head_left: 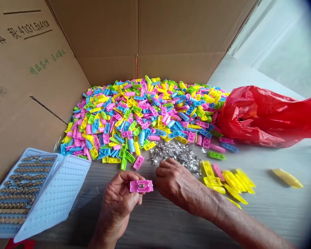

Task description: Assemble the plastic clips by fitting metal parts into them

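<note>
My left hand point(121, 200) pinches a pink plastic casing point(141, 186) between thumb and fingers, its open inner side facing up. Small round silver cells, like button batteries, sit in the middle slot of that casing. Just to its right, my right hand point(178, 185) is closed with the fingers curled down, at the near edge of a pile of small shiny metal pieces point(175, 154). Whatever its fingertips hold is hidden behind the hand. Beyond both hands spreads a large heap of pink, blue, green and yellow plastic casings point(134, 114).
On the left, a light-blue plastic tray point(64, 186) carries rows of button batteries point(28, 178). Several yellow casings point(233, 181) lie right of my right forearm, with one yellow piece point(287, 178) farther out. A red plastic bag point(269, 117) rests at right. Cardboard walls point(176, 31) enclose the heap.
</note>
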Motion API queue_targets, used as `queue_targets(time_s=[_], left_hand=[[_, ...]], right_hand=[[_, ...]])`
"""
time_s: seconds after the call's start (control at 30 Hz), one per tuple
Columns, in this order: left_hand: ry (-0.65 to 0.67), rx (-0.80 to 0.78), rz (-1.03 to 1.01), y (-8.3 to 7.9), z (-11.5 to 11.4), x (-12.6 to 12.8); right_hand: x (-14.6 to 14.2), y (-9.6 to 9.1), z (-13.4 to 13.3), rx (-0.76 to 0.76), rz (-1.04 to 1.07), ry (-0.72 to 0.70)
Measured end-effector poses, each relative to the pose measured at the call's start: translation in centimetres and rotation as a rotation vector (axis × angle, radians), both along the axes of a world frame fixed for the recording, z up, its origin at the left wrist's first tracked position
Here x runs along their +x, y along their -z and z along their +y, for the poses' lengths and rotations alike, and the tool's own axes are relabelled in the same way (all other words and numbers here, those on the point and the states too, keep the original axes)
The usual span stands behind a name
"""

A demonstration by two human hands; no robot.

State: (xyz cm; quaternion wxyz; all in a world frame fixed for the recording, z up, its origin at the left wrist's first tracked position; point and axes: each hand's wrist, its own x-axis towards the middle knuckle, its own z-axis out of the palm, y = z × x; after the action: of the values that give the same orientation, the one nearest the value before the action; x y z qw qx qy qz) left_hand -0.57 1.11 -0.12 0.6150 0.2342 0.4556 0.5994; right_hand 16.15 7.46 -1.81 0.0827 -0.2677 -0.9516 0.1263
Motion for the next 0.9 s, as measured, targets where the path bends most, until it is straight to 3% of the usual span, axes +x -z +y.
queue_targets(time_s=[0.1,0.2,0.27,0.43,0.6,0.7,0.9], left_hand=[[-0.019,0.042,0.117,0.6,-0.3,0.1],[0.049,0.071,0.238,1.3,-0.6,-0.1],[0.068,0.059,0.300,1.7,-0.8,-0.3],[0.041,0.035,0.356,1.9,-0.9,0.6],[-0.042,0.058,0.483,1.1,-0.5,2.0],[0.022,0.106,0.622,1.2,-0.3,2.0],[0.145,0.144,0.860,2.2,0.2,1.9]], right_hand=[[0.1,0.1,-0.2,0.026,0.036,0.029],[1.1,-0.6,-0.7,-0.018,0.179,0.112],[2.2,-1.2,-1.2,-0.192,0.418,0.209],[3.4,-1.1,-2.7,-0.950,1.223,0.454],[1.7,-0.4,-3.3,-1.237,1.527,0.475],[1.1,-0.6,-3.5,-1.472,1.694,0.409],[1.0,-0.6,-4.0,-1.654,1.785,0.298]])
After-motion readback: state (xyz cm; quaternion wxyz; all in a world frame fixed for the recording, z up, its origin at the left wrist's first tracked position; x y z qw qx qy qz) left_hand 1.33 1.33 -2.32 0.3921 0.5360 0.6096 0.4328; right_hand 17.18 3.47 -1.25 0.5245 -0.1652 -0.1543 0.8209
